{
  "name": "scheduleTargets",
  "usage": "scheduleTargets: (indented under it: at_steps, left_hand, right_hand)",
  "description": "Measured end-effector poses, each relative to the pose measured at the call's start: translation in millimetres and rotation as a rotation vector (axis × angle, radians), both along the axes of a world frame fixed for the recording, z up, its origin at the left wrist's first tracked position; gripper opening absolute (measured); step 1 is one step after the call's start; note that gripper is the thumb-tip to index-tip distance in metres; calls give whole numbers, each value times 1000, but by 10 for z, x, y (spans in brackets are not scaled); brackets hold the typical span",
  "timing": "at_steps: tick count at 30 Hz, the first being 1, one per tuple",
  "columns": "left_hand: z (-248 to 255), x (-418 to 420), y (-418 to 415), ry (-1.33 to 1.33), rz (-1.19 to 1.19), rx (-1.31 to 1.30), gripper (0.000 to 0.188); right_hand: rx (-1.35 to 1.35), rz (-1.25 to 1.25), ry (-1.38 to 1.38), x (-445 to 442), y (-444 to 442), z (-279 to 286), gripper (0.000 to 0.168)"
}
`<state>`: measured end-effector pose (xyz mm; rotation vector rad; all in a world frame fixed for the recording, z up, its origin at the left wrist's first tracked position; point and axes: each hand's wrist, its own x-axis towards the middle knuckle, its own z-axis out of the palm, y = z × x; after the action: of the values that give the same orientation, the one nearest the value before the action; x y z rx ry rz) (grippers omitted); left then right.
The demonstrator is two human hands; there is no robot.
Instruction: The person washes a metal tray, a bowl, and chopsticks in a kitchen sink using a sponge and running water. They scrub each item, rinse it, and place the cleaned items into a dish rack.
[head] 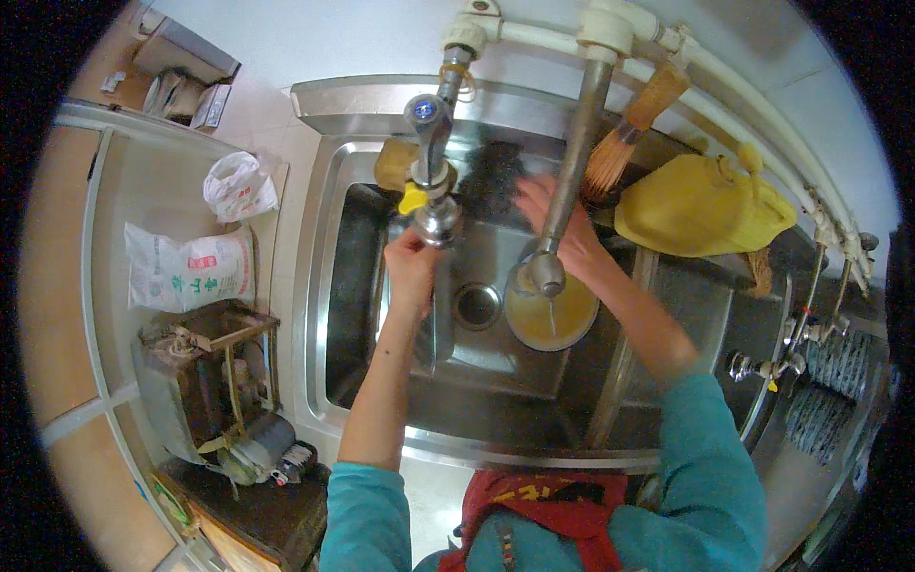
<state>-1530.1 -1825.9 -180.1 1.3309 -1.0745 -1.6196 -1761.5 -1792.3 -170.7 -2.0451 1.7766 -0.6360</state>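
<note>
My left hand is raised over the steel sink with its fingers curled, just below the outlet of a tap with a yellow lever. The tap partly hides the fingertips, and whether they grip anything is unclear. Blurred, with its fingers spread, my right hand reaches behind a metal spout pipe. Its fingertips are near a dark, indistinct patch at the sink's back ledge. Beneath the spout, a round bowl holds yellowish, cloudy liquid, and a thin stream of water falls into it. The drain lies beside the bowl.
A wooden-handled whisk brush leans at the back beside a yellow plastic jug. Behind the tap is a yellowish block. Pale pipes run along the wall. White bags and a metal machine stand left.
</note>
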Motion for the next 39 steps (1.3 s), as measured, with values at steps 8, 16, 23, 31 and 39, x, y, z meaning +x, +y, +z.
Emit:
scheduleTargets:
  at_steps: [8,16,23,31,39]
  left_hand:
    - [134,-66,-69,-80,98,7,14]
    - [55,-93,-120,121,127,85,14]
    - [107,-172,-69,-41,170,24,15]
    - [-22,-170,4,51,115,80,5]
    - [-62,-182,69,69,135,80,7]
  right_hand:
    - [118,-272,724,-325,365,-101,27]
    - [85,-270,741,-380,450,31,21]
    - [-283,-206,671,-614,903,-111,26]
    - [-44,-138,114,-519,1358,627,20]
    - [-641,-537,188,-868,906,2147,20]
